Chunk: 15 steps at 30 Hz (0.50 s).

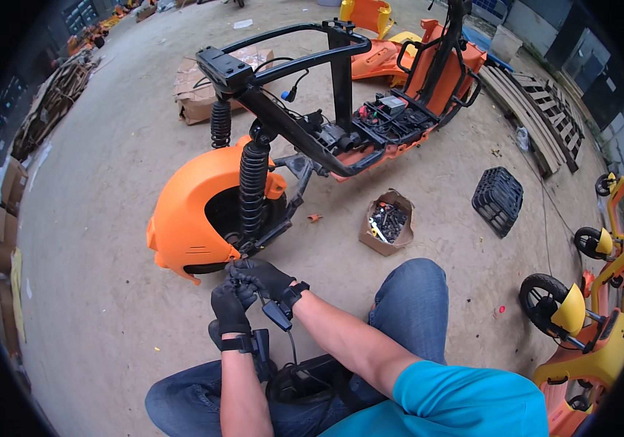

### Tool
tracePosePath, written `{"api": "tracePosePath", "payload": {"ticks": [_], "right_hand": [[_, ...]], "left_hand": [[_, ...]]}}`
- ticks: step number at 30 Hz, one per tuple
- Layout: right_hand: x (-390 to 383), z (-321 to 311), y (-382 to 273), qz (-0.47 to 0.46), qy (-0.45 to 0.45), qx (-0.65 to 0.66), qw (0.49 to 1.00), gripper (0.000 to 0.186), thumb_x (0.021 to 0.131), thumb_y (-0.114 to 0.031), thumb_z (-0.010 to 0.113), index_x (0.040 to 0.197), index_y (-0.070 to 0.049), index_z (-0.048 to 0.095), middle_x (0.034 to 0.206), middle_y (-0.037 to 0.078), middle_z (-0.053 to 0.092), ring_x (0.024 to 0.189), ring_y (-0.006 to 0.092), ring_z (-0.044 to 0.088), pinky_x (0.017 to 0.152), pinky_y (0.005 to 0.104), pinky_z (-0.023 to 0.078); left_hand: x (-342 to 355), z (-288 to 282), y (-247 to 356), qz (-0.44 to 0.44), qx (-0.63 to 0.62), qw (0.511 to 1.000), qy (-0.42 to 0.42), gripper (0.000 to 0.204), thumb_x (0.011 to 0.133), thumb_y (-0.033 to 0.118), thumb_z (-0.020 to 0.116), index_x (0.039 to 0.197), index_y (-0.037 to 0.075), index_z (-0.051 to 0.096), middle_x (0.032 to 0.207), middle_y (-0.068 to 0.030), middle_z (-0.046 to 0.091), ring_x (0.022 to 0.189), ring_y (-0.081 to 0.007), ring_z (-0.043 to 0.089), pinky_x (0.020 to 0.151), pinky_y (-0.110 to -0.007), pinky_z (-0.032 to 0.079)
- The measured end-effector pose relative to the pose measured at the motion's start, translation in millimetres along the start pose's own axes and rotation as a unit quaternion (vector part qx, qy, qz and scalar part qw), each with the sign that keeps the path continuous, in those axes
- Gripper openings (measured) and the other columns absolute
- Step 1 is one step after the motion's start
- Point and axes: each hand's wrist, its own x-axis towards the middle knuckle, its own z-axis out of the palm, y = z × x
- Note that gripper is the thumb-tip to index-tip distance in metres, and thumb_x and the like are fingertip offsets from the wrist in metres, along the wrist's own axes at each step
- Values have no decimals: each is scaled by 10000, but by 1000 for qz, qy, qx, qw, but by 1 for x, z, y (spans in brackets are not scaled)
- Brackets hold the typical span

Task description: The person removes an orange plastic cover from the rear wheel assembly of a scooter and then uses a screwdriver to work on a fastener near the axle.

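Orange curved plastic fender (181, 207) sat over a dark wheel (275, 210) on a black tubular scooter frame (290, 136), its lower edge just beside a person's black-gloved left hand (230, 306) and right hand (265, 277). Both hands' fingers were curled close together; their grip could not be told. Gloves might have fumbled a small part, or the dark rectangular device (277, 316) on a cord (293, 347) snagged.

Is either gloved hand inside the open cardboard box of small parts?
No, the left hand and the right hand are together near the orange fender, while the cardboard box stands apart to their right.
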Motion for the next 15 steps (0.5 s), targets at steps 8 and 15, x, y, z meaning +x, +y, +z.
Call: {"api": "tracePosePath", "payload": {"ticks": [8, 15], "right_hand": [[7, -5, 8, 21, 38, -55, 998, 163, 911, -209, 607, 1008, -88, 657, 841, -42, 629, 737, 28, 557, 627, 175, 424], [-6, 0, -8, 43, 39, -4, 998, 182, 935, -236, 605, 1026, -85, 650, 842, -40, 632, 749, 30, 566, 641, 172, 448]], "left_hand": [[3, 2, -17, 180, 146, 970, 67, 239, 819, 48, 649, 984, -10, 486, 826, -100, 588, 654, -111, 577, 551, -245, 497], [1, 10, -15, 130, 35, 990, 50, 186, 870, -7, 541, 1042, -25, 473, 828, -131, 605, 633, -176, 643, 550, -274, 558]]}}
